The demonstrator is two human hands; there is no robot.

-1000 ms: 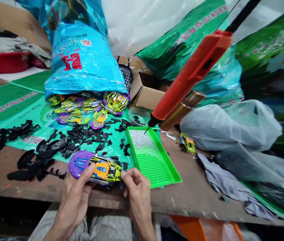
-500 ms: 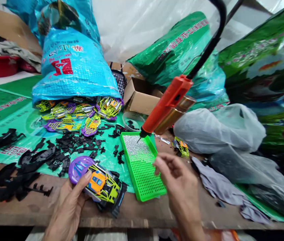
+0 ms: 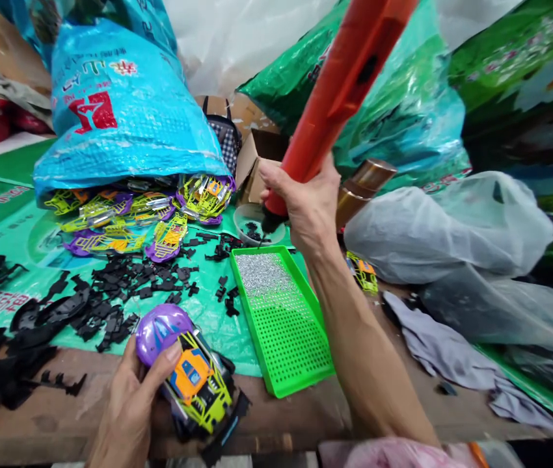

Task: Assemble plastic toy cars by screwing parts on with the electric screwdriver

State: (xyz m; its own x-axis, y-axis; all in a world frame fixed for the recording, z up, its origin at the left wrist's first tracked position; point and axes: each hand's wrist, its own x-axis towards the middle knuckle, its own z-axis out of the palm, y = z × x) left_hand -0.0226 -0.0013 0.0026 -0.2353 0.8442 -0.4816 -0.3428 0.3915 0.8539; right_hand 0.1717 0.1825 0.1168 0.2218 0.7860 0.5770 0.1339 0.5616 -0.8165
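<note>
My left hand (image 3: 130, 403) grips a toy car body (image 3: 186, 370), purple, yellow and orange, tilted over the wooden table's front edge. My right hand (image 3: 303, 205) is wrapped around the lower end of an orange electric screwdriver (image 3: 342, 84) that hangs from above. Its tip sits just beyond the far end of a green perforated tray (image 3: 281, 318), where a heap of small silver screws (image 3: 257, 270) lies.
A blue sack (image 3: 120, 123) spills more car shells (image 3: 159, 214) at the back. Black plastic parts (image 3: 110, 299) lie scattered on green sheeting. A small dish (image 3: 254, 227), a cardboard box (image 3: 257, 162), green sacks (image 3: 393, 104), a clear bag (image 3: 452, 227) and grey cloth (image 3: 447, 364) crowd the right.
My right hand left the toy car, rose past the tray and closed on the orange screwdriver. The left hand kept hold of the car and tilted it nearer the table edge.
</note>
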